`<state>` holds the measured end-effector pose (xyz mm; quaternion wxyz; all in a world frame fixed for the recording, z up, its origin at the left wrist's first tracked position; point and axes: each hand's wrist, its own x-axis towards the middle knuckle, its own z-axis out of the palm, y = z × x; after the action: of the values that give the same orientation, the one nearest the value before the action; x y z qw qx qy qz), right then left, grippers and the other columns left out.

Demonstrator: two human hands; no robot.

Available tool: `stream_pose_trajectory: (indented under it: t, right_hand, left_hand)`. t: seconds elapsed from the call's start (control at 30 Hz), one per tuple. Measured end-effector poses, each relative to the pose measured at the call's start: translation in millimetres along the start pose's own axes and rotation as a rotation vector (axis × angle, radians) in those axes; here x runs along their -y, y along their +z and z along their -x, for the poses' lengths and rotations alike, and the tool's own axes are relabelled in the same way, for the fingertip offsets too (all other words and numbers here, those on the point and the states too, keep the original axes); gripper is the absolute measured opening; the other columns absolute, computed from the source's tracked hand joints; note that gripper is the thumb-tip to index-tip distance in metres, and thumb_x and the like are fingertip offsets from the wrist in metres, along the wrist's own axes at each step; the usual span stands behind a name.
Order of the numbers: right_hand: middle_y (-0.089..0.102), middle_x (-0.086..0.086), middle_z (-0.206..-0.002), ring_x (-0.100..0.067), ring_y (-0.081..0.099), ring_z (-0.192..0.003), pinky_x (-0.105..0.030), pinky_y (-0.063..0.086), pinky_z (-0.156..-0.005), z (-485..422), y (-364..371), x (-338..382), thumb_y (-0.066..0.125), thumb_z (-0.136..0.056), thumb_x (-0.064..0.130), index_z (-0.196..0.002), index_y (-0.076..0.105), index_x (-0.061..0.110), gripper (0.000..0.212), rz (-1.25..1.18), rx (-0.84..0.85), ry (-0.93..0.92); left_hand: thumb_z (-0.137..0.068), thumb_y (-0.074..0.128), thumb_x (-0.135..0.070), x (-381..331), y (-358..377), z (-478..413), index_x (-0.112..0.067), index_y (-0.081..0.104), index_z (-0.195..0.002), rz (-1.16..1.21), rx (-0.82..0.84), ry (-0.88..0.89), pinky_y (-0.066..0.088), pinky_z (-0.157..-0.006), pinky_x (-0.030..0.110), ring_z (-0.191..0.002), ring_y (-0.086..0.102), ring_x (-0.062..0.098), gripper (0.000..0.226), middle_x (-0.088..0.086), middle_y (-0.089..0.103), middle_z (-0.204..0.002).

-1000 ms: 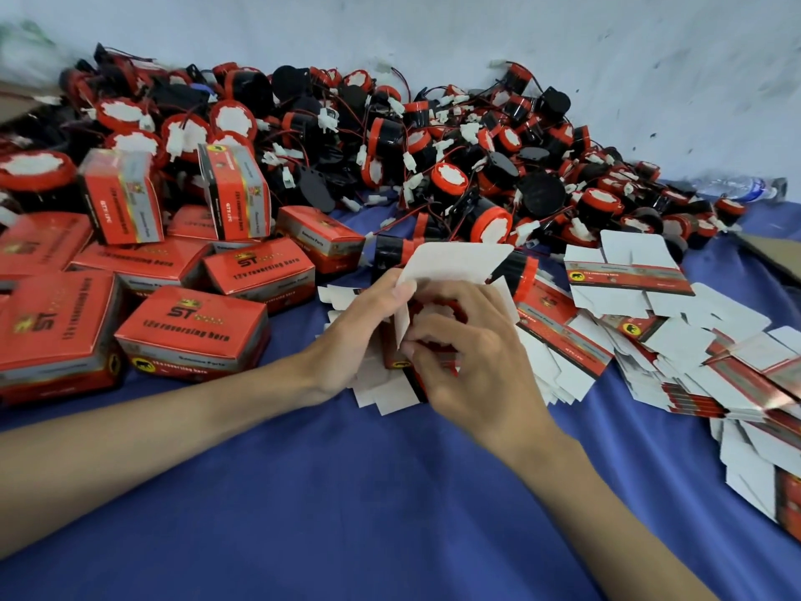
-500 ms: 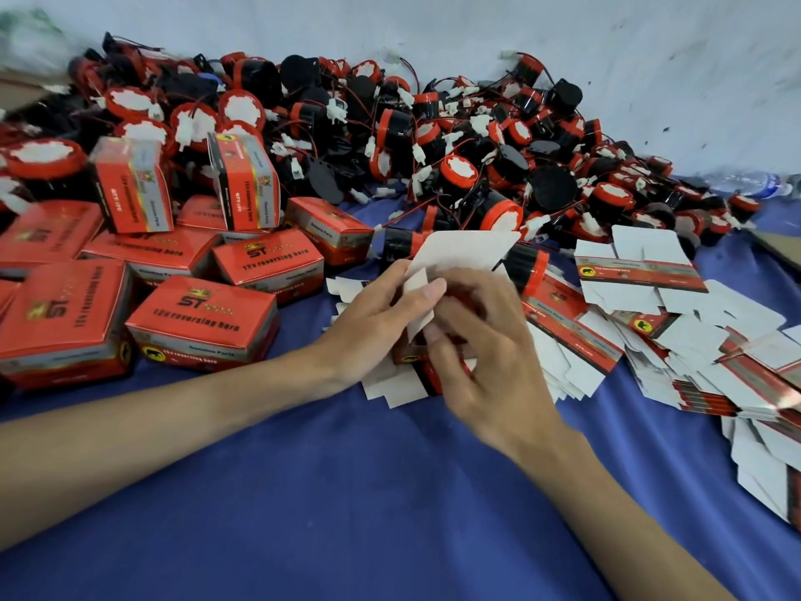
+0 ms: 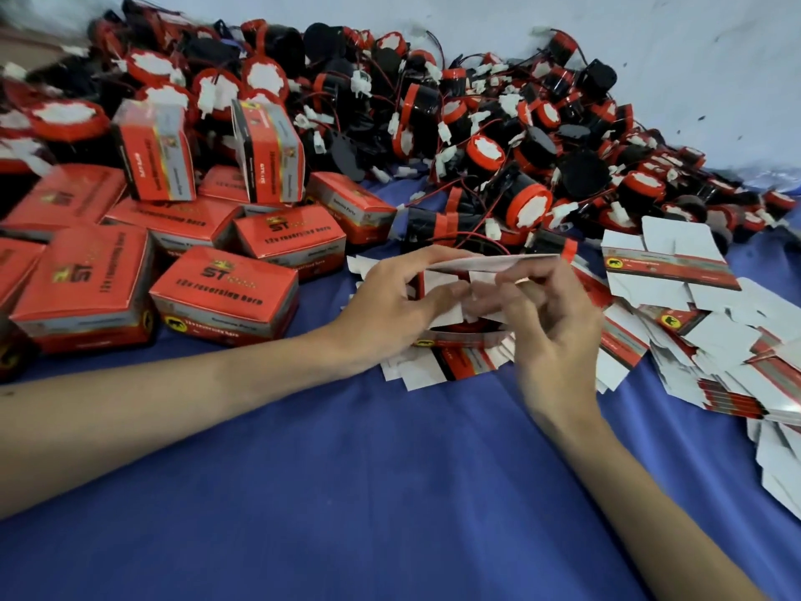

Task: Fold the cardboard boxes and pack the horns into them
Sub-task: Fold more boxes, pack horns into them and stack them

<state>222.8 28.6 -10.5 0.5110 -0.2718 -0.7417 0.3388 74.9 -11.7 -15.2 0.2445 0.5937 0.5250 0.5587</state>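
Risks, judged from the layout. The left hand (image 3: 392, 303) held the half-formed cardboard box (image 3: 466, 292) from its left side, thumb and fingers curled round the wall and the top flap. The right hand (image 3: 548, 316) worked the white inner flaps from the right, fingers bent and pinching at them; motion blur hid which flap each finger had. The box was held just above the loose flat blanks (image 3: 437, 368) on the blue cloth (image 3: 390, 492).

- A flap tucked in the wrong order, or forced, would likely crease or tear, since the card looked thin.
- The box hung over other blanks, so a lower flap could catch one and drag it along.
- The horn pile (image 3: 498, 136) was tangled by its red wires; pulling one horn would probably bring neighbours with it, or snag a white connector.
- The two packed boxes standing on end (image 3: 158, 151) (image 3: 268, 151) leaned on the stack and could topple if the cloth was tugged.

Counts, left to right.
- Packed red boxes (image 3: 225, 292): about eleven visible, two upright and the rest flat; more were cut off at the left edge.
- Box in hand: one.
- Horns: too many and too overlapped to count; dozens.
- Flat blanks at right (image 3: 667, 266): a fanned heap, uncountable; dozens.
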Motion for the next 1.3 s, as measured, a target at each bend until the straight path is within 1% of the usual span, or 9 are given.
stream_pose_trajectory:
  t: [0.13,0.23,0.47,0.7,0.83,0.93,1.07,1.2,1.3]
  right_hand:
    - [0.06,0.014,-0.063,-0.019,0.062,-0.064,-0.034,0.049,-0.068,-3.7,-5.3,0.5,0.049,-0.092,0.034,-0.104,0.044,0.021,0.018,-0.315,-0.078,0.109]
    - [0.062,0.014,-0.066,-0.002,0.06,-0.063,-0.014,0.045,-0.06,-5.7,-6.8,-3.0,0.049,-0.094,0.019,-0.109,0.057,0.014,0.018,-0.285,0.026,0.082]
    - [0.073,0.018,-0.084,-0.002,0.069,-0.086,-0.014,0.051,-0.073,-6.5,-10.4,-7.9,0.055,-0.093,0.017,-0.11,0.063,0.023,0.02,-0.2,0.158,0.047]
    - [0.063,0.021,-0.11,0.003,0.063,-0.104,-0.01,0.047,-0.085,-6.9,-19.5,-18.3,0.068,-0.086,0.006,-0.124,0.058,0.019,0.041,0.177,0.182,-0.121]
    - [0.074,-0.012,-0.098,-0.026,0.07,-0.087,-0.039,0.055,-0.078,-12.6,-25.4,-23.0,0.068,-0.084,0.013,-0.119,0.064,0.005,0.036,0.442,0.188,-0.381]
    - [0.075,-0.013,-0.092,-0.031,0.072,-0.082,-0.043,0.056,-0.07,-15.2,-31.1,-23.2,0.061,-0.088,0.022,-0.116,0.067,0.003,0.034,0.586,0.198,-0.514]
    - [0.075,-0.011,-0.091,-0.029,0.072,-0.082,-0.042,0.057,-0.07,-16.8,-32.8,-20.0,0.059,-0.088,0.026,-0.115,0.068,0.005,0.035,0.644,0.245,-0.531]
    - [0.074,-0.009,-0.09,-0.029,0.07,-0.088,-0.044,0.056,-0.067,-17.4,-37.9,-17.6,0.057,-0.092,0.027,-0.122,0.065,0.008,0.036,0.623,0.341,-0.441]
    - [0.073,-0.011,-0.088,-0.029,0.069,-0.087,-0.046,0.055,-0.066,-17.5,-38.2,-18.7,0.058,-0.093,0.026,-0.126,0.061,0.011,0.037,0.598,0.376,-0.4]
  left_hand:
    - [-0.088,0.06,0.008,-0.4,-1.8,-0.9,-0.015,0.066,-0.103,0.064,-0.001,0.019,0.046,-0.09,0.015,-0.104,0.062,0.002,0.028,-0.005,0.068,-0.104]
    - [-0.086,0.062,0.009,0.2,-3.5,-2.0,-0.016,0.065,-0.103,0.103,0.012,0.002,0.048,-0.091,0.019,-0.105,0.062,0.003,0.03,-0.004,0.067,-0.108]
    - [-0.077,0.062,-0.035,-0.9,-9.7,3.4,-0.007,0.052,-0.124,0.316,0.174,-0.063,0.051,-0.082,0.021,-0.103,0.063,0.013,0.055,0.002,0.062,-0.114]
    - [-0.072,0.071,-0.036,1.8,-4.7,1.2,-0.027,0.062,-0.111,0.068,0.075,-0.032,0.049,-0.088,0.015,-0.107,0.059,-0.002,0.041,-0.015,0.062,-0.114]
    - [-0.074,0.07,-0.036,5.9,-5.6,-0.7,-0.02,0.063,-0.117,-0.037,0.079,0.042,0.047,-0.096,0.02,-0.113,0.057,0.002,0.046,-0.009,0.061,-0.119]
    - [-0.083,0.07,-0.039,9.1,-5.1,0.6,-0.016,0.065,-0.12,-0.277,0.024,0.17,0.04,-0.102,0.02,-0.115,0.057,0.008,0.044,-0.005,0.065,-0.12]
    - [-0.089,0.055,-0.039,8.5,-3.7,7.7,-0.01,0.067,-0.121,-0.694,-0.098,0.396,0.043,-0.09,0.028,-0.103,0.053,0.021,0.045,-0.003,0.066,-0.121]
    - [-0.095,0.04,-0.04,3.3,-7.0,10.3,-0.011,0.062,-0.127,-0.88,0.0,0.397,0.051,-0.073,0.036,-0.109,0.054,0.025,0.049,-0.002,0.064,-0.125]
    - [-0.097,0.036,-0.042,3.0,-13.6,6.3,-0.008,0.056,-0.132,-0.907,0.107,0.427,0.052,-0.077,0.034,-0.116,0.054,0.022,0.053,0.0,0.06,-0.13]
